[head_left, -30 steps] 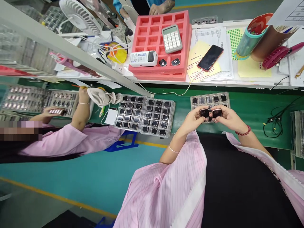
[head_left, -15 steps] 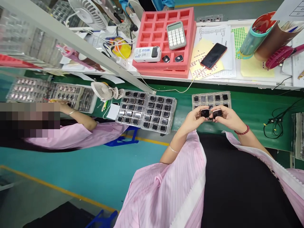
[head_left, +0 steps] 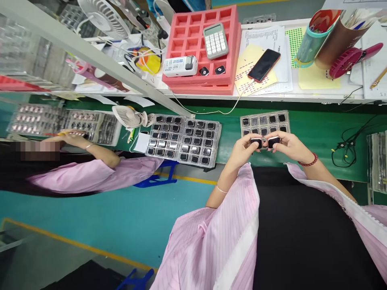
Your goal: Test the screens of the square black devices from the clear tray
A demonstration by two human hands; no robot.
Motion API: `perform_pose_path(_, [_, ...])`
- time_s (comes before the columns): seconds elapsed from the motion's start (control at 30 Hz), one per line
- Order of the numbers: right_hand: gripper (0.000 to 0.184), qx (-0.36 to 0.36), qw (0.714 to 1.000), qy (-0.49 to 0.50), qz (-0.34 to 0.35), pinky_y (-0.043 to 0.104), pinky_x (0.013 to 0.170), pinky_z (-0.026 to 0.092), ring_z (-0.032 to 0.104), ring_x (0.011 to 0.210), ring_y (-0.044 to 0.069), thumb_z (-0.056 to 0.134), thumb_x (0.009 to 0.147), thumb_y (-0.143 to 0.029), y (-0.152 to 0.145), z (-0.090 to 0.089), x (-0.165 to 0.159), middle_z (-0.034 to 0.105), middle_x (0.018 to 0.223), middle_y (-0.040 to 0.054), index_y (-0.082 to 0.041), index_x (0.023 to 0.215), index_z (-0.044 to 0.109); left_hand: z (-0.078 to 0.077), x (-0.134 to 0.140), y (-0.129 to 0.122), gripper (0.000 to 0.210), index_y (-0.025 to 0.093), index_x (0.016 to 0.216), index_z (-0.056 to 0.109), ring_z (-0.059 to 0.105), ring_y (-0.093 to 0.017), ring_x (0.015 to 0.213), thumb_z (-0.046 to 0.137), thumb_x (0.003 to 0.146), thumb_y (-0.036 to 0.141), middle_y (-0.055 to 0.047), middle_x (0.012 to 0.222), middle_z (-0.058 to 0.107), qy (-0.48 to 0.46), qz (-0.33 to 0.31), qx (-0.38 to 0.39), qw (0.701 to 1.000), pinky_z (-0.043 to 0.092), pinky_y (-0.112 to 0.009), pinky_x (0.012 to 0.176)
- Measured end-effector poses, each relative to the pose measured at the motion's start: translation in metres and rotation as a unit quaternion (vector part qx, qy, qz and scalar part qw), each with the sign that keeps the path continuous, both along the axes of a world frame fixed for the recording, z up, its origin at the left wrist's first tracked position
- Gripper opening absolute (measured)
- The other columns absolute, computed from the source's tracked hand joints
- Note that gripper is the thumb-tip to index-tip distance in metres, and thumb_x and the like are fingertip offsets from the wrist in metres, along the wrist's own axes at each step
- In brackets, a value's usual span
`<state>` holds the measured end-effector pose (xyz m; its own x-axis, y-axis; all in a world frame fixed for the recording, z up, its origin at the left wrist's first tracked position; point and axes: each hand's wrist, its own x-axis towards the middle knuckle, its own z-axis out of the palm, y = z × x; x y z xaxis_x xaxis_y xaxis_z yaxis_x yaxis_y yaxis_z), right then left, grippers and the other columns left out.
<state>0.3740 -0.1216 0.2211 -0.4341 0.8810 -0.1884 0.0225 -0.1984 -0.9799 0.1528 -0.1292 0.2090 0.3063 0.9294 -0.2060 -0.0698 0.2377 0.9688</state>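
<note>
My left hand (head_left: pixel 244 147) pinches a small dark square part (head_left: pixel 256 143) that looks like a smartwatch body. A matching dark square part (head_left: pixel 273 141) is held between the thumb and fingers of my right hand (head_left: pixel 286 144). Both pieces are side by side over the near part of a clear plastic tray (head_left: pixel 286 117), a short gap between them. Several dark square pieces sit in that tray's pockets, and my hands hide its near rows. Two fuller clear trays (head_left: pixel 184 131) of similar dark pieces lie to my left.
A pink foam tray (head_left: pixel 193 30) on the shelf carries a calculator (head_left: pixel 215 41) and a white device (head_left: pixel 180 66). A phone (head_left: pixel 264 65) lies on papers. Black cables (head_left: pixel 347 149) lie on the right. Beside a small fan (head_left: pixel 128 117), a co-worker's arm (head_left: pixel 104 155) reaches over trays.
Both hands have lowered a little and still hold the dark square parts, which are tilted differently and slightly further apart. The whole view has shifted slightly.
</note>
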Motion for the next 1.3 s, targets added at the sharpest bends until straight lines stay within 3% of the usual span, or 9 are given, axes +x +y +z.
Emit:
perform_pose_path(0.2, [0.031, 0.010, 1.000, 0.002, -0.021, 0.031, 0.071, 0.064, 0.076, 0.079, 0.018, 0.074, 0.081, -0.022, -0.009, 0.002, 0.006, 0.081, 0.098, 0.0041, -0.022, 0.112, 0.072, -0.003, 0.007, -0.001, 0.053, 0.017, 0.123, 0.067, 0.073, -0.018, 0.088, 0.082, 0.080, 0.044, -0.009, 0.110, 0.076, -0.025, -0.030, 0.009, 0.999, 0.057, -0.027, 0.077])
perform_pose_path(0.43, [0.031, 0.031, 0.998, -0.009, -0.046, 0.033, 0.072, 0.064, 0.074, 0.077, 0.018, 0.072, 0.078, -0.017, -0.015, 0.001, 0.006, 0.078, 0.091, 0.0030, -0.021, 0.109, 0.071, -0.005, 0.003, 0.001, 0.051, 0.018, 0.131, 0.066, 0.075, -0.019, 0.082, 0.074, 0.087, 0.043, -0.010, 0.108, 0.077, -0.006, -0.060, 0.009, 0.998, 0.051, -0.024, 0.065])
perform_pose_path(0.7, [0.036, 0.022, 0.998, 0.014, -0.055, 0.032, 0.073, 0.064, 0.074, 0.078, 0.019, 0.075, 0.073, -0.015, -0.015, 0.004, -0.003, 0.079, 0.091, 0.0023, -0.023, 0.108, 0.071, -0.003, -0.002, 0.005, 0.065, 0.020, 0.137, 0.058, 0.072, -0.022, 0.104, 0.080, 0.077, 0.029, -0.010, 0.119, 0.073, -0.062, -0.057, -0.004, 0.996, 0.058, -0.033, 0.089])
perform_pose_path(0.83, [0.036, -0.026, 0.994, 0.037, -0.097, 0.029, 0.063, 0.063, 0.074, 0.073, 0.018, 0.079, 0.077, -0.024, -0.015, 0.000, -0.001, 0.080, 0.094, 0.0036, -0.023, 0.113, 0.072, 0.003, -0.004, 0.008, 0.077, 0.021, 0.137, 0.053, 0.070, -0.012, 0.076, 0.086, 0.067, 0.023, -0.005, 0.103, 0.074, -0.146, -0.091, -0.082, 0.982, 0.053, -0.020, 0.067])
perform_pose_path(0.9, [0.040, -0.063, 0.988, 0.083, -0.117, 0.028, 0.060, 0.062, 0.075, 0.072, 0.018, 0.079, 0.082, -0.034, -0.016, -0.001, 0.002, 0.081, 0.100, 0.0056, -0.023, 0.119, 0.072, 0.018, -0.005, 0.006, 0.076, 0.021, 0.132, 0.056, 0.062, -0.006, 0.056, 0.090, 0.065, 0.029, -0.002, 0.092, 0.072, -0.219, -0.140, -0.124, 0.958, 0.045, -0.016, 0.053])
perform_pose_path(1.0, [0.044, -0.126, 0.971, 0.159, -0.122, 0.030, 0.062, 0.065, 0.077, 0.079, 0.020, 0.071, 0.092, -0.049, -0.016, 0.005, 0.007, 0.081, 0.112, 0.0075, -0.024, 0.129, 0.070, 0.059, -0.003, 0.000, 0.076, 0.020, 0.129, 0.060, 0.052, -0.006, 0.039, 0.092, 0.065, 0.046, 0.000, 0.078, 0.069, -0.321, -0.259, -0.155, 0.898, 0.039, -0.017, 0.040])
perform_pose_path(1.13, [0.041, -0.174, 0.960, 0.190, -0.112, 0.032, 0.068, 0.067, 0.079, 0.088, 0.021, 0.066, 0.096, -0.048, -0.015, 0.016, 0.013, 0.080, 0.118, 0.0059, -0.029, 0.132, 0.069, 0.124, 0.012, -0.007, 0.079, 0.014, 0.127, 0.067, 0.064, -0.017, 0.049, 0.093, 0.061, 0.049, -0.009, 0.079, 0.073, -0.306, -0.502, -0.187, 0.787, 0.052, -0.025, 0.046])
perform_pose_path(1.2, [0.041, -0.170, 0.960, 0.192, -0.112, 0.031, 0.068, 0.067, 0.079, 0.091, 0.022, 0.067, 0.094, -0.046, -0.014, 0.020, 0.015, 0.079, 0.118, 0.0063, -0.029, 0.132, 0.069, 0.147, 0.019, -0.010, 0.078, 0.012, 0.121, 0.073, 0.070, -0.020, 0.058, 0.094, 0.056, 0.050, -0.011, 0.082, 0.075, -0.276, -0.519, -0.196, 0.785, 0.056, -0.027, 0.052])
perform_pose_path(1.3, [0.038, -0.136, 0.966, 0.186, -0.116, 0.031, 0.065, 0.067, 0.078, 0.092, 0.022, 0.070, 0.092, -0.045, -0.011, 0.031, 0.013, 0.076, 0.117, 0.0075, -0.028, 0.126, 0.071, 0.162, 0.020, -0.019, 0.076, 0.013, 0.112, 0.079, 0.075, -0.024, 0.068, 0.094, 0.050, 0.054, -0.013, 0.084, 0.076, -0.274, -0.484, -0.196, 0.808, 0.058, -0.026, 0.056])
